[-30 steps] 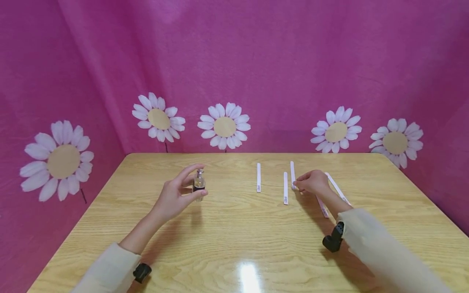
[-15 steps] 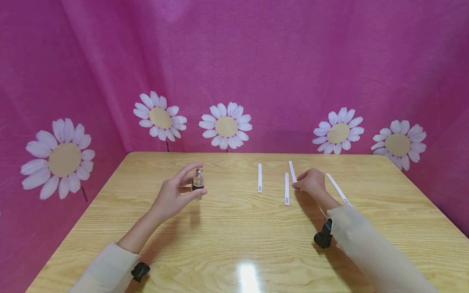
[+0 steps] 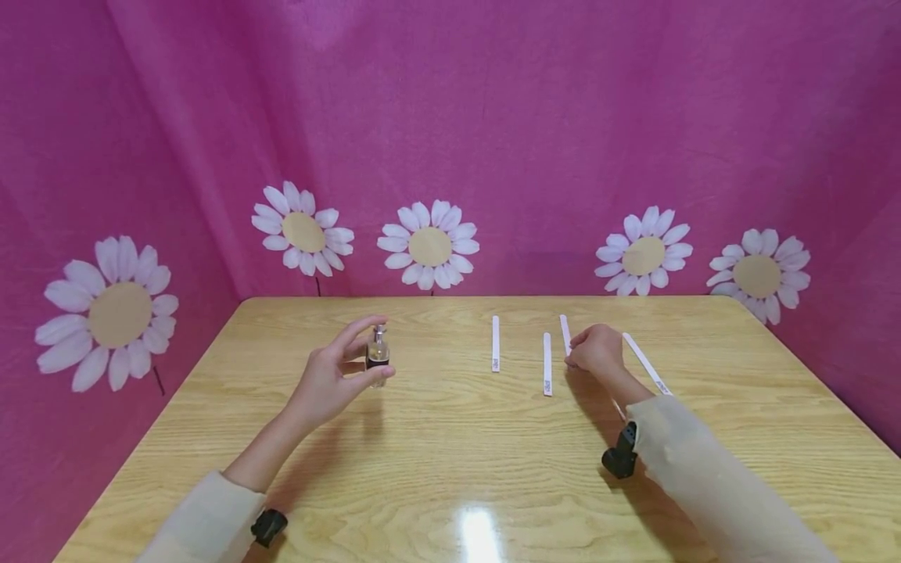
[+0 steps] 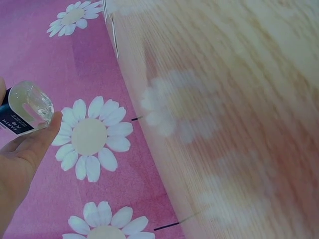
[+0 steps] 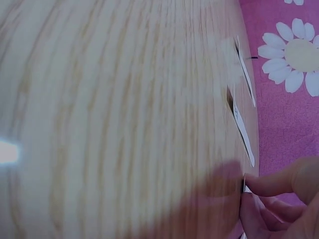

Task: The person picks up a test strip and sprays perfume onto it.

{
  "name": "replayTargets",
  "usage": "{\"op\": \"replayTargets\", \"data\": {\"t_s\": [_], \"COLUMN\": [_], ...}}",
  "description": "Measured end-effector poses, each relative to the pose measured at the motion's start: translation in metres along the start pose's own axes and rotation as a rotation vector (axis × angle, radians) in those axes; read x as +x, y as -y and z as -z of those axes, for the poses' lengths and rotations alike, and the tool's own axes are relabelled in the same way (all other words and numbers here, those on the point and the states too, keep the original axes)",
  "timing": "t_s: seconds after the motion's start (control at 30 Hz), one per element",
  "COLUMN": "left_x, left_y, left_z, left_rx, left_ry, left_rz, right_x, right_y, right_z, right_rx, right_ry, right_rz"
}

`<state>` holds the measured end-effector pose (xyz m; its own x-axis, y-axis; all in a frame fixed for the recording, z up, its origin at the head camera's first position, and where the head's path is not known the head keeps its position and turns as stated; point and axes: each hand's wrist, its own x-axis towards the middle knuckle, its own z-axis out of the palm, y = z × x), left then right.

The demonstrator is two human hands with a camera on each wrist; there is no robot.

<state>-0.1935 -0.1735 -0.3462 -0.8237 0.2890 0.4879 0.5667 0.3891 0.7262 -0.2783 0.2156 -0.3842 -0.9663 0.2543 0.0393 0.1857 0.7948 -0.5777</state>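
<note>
Left hand (image 3: 329, 377) grips a small glass bottle (image 3: 377, 357); right hand (image 3: 597, 349) pinches a white paper strip (image 3: 565, 332).

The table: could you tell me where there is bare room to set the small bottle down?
The table's whole near half between the sleeves is bare, as is its left edge beyond the left hand holding the bottle. It is crowded at the paper strips beside the right hand.

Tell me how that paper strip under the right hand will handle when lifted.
The paper strip is long, thin and flat on the table, so probably light and floppy. The right hand pinches one end; the far end will likely droop. Peeling it up may need a fingernail.
</note>
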Motion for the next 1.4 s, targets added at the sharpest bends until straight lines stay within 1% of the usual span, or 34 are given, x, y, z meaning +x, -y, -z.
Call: {"op": "replayTargets", "data": {"t_s": [0.23, 0.4, 0.6, 0.8, 0.9, 1.03, 1.13, 1.23, 1.4], "left_x": [-0.001, -0.001, 0.0, 0.001, 0.002, 0.003, 0.004, 0.005, 0.005], "left_y": [-0.001, -0.001, 0.0, -0.001, -0.002, -0.003, -0.003, -0.003, -0.005], "left_z": [0.001, 0.001, 0.001, 0.0, -0.001, -0.003, -0.004, -0.005, -0.005], "left_rx": [-0.004, 0.001, 0.006, 0.005, 0.005, 0.002, 0.004, 0.007, 0.001], "left_ry": [-0.004, -0.008, -0.005, 0.002, 0.007, 0.009, 0.006, 0.007, 0.011], "left_rz": [-0.006, -0.007, -0.017, -0.015, -0.015, -0.004, 0.008, 0.011, -0.007], "right_x": [-0.002, -0.002, -0.001, -0.004, -0.007, -0.011, -0.016, -0.023, -0.034], "right_y": [0.0, -0.001, -0.001, 0.001, 0.003, 0.004, 0.007, 0.009, 0.015], "right_z": [-0.001, -0.002, -0.002, 0.0, 0.002, 0.004, 0.006, 0.008, 0.011], "right_rx": [0.032, 0.026, 0.054, 0.125, 0.192, 0.378, 0.482, 0.516, 0.566], "right_ry": [-0.009, -0.003, 0.023, 0.073, 0.103, 0.197, 0.268, 0.32, 0.393], "right_rz": [0.0, -0.011, -0.018, -0.05, -0.07, -0.096, -0.085, -0.04, 0.024]}}
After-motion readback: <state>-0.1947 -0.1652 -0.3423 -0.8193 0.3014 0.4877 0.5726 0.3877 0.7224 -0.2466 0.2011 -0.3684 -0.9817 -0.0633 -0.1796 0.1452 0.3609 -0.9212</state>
